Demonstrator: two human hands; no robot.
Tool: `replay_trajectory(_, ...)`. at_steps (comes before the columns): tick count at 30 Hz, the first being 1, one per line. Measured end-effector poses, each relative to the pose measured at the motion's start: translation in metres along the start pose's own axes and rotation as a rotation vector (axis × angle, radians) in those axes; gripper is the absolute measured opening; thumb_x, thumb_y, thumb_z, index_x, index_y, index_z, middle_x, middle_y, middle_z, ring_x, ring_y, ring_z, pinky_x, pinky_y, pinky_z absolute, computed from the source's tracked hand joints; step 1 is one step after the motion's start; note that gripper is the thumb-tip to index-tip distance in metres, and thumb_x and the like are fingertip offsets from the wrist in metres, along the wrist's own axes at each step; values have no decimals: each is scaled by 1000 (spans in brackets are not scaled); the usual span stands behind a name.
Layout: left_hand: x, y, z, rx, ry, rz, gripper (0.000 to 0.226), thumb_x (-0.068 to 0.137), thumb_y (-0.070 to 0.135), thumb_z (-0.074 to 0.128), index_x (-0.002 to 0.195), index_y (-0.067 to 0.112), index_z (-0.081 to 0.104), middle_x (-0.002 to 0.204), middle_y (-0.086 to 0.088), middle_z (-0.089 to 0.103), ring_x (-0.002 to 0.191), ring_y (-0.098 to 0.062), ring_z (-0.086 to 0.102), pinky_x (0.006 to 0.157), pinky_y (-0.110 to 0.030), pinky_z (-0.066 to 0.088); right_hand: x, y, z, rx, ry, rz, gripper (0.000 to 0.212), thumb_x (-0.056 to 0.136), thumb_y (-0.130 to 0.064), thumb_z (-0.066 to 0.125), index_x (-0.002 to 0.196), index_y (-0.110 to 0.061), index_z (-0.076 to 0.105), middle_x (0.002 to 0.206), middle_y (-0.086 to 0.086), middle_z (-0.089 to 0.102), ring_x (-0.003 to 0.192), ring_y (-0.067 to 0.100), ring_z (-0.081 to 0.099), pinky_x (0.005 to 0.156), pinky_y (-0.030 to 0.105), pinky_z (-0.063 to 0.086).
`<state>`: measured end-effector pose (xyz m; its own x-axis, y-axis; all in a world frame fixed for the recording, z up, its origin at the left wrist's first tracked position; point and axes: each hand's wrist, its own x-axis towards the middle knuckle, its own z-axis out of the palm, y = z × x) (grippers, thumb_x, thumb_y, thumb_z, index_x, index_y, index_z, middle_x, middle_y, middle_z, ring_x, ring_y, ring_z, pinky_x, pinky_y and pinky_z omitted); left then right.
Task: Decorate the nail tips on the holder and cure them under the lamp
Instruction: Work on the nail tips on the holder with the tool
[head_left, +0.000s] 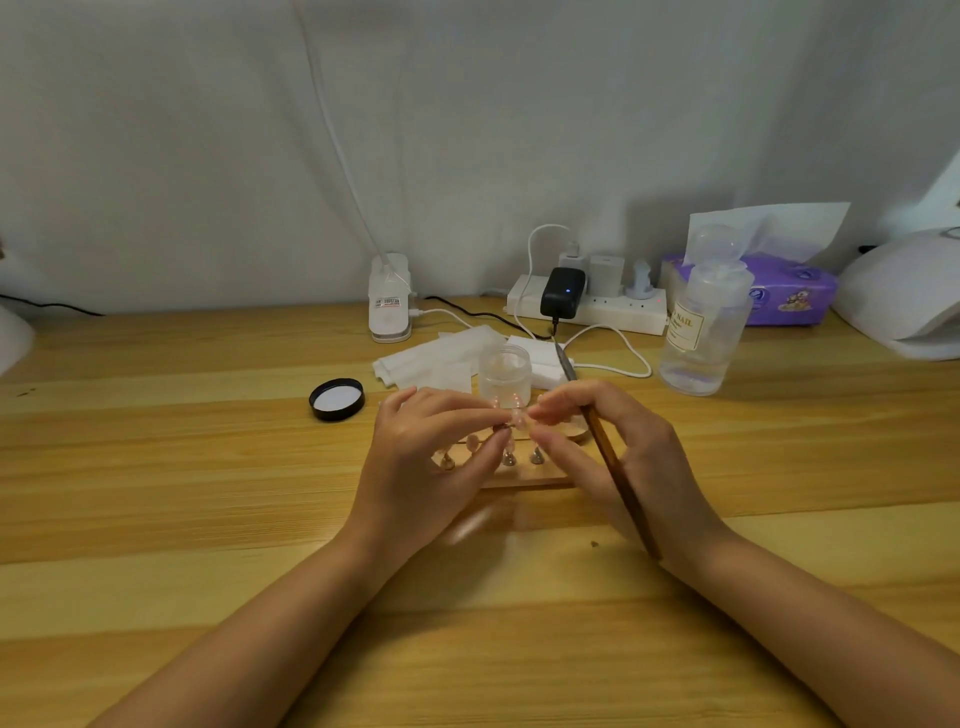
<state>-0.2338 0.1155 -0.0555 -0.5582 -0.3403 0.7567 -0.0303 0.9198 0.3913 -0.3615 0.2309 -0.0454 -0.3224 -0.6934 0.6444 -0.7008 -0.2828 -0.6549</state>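
Together, left hand (431, 457) and brush-gripping right hand (613, 447) pinch one nail tip (516, 415) above the holder (524, 475).

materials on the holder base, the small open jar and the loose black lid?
Holder base: looks like light wood, matte, with grain close to the table's tone; could be laminate.
Small jar: frosted translucent plastic, probably; milky, soft-edged walls, though glass cannot be ruled out.
Black lid: glossy black plastic rim, with a pale, apparently foam or foil liner inside.
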Motion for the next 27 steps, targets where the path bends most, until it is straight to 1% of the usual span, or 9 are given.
replay_trajectory(3, 0, 0, -2, -81, 17, -76, 20, 78, 31, 60, 94, 23, 67, 89, 11, 66, 85, -2, 59, 83, -45, 43, 10, -4, -8, 92, 43, 58, 20, 93, -40, 42, 99, -32, 59, 74, -11, 65, 71, 0, 62, 64, 12, 47)
replay_trajectory(6, -1, 0, -2, -118, 28, -120, 23, 78, 31, 61, 99, 22, 66, 90, 11, 66, 85, -2, 60, 84, -44, 44, 22, -8, -16, 257, 108, 168, 32, 83, -46, 39, 86, -29, 65, 54, -5, 59, 50, 1, 54, 50, 8, 40)
replay_trajectory(9, -1, 0, -2, -128, 50, -128, 24, 77, 28, 63, 100, 21, 65, 90, 12, 65, 86, -2, 60, 83, -45, 45, 42, -5, -19, 211, 126, 268, 36, 83, -48, 38, 75, -28, 67, 47, -12, 55, 49, -5, 51, 48, 5, 36)
replay_trajectory(12, -1, -1, -1, -135, 65, -128, 26, 73, 15, 67, 99, 20, 65, 87, 11, 66, 82, -3, 60, 81, -52, 47, 70, 5, -21, 95, 48, 289, 24, 91, -36, 49, 77, -24, 63, 56, -11, 59, 52, -9, 54, 49, 3, 38)
replay_trajectory(14, 0, -2, 0, -134, 71, -123, 26, 72, 14, 68, 97, 20, 66, 85, 11, 66, 79, -3, 60, 80, -54, 47, 87, 12, -19, 2, -25, 289, 16, 89, -30, 57, 75, -21, 55, 61, -7, 60, 51, -7, 57, 48, 5, 41)
replay_trajectory(17, 0, -2, 0, -144, 82, -121, 25, 71, 13, 68, 95, 21, 67, 83, 13, 65, 78, -2, 60, 78, -54, 48, 105, 21, -12, -121, -128, 307, 23, 82, -31, 66, 68, -19, 53, 61, -7, 62, 51, -4, 60, 51, 8, 45)
replay_trajectory(20, 1, -3, 0, -151, 72, -131, 22, 72, 14, 68, 94, 20, 68, 82, 13, 66, 79, -2, 61, 78, -53, 48, 115, 26, -3, -258, -188, 300, 28, 77, -32, 72, 62, -20, 52, 58, -6, 57, 47, -1, 56, 43, 6, 39)
replay_trajectory(24, 1, -4, 0, -133, 50, -141, 19, 73, 15, 67, 91, 18, 71, 81, 12, 66, 78, -3, 60, 77, -52, 47, 120, 29, 11, -361, -271, 332, 32, 75, -34, 73, 62, -18, 50, 62, -1, 55, 63, 14, 55, 61, 27, 47)
replay_trajectory(27, 0, -4, 0, -132, 43, -153, 16, 74, 15, 66, 89, 16, 73, 80, 12, 66, 77, -3, 60, 79, -49, 46, 121, 28, 18, -347, -288, 336, 32, 76, -34, 72, 61, -16, 50, 64, 1, 54, 69, 18, 57, 69, 34, 49)
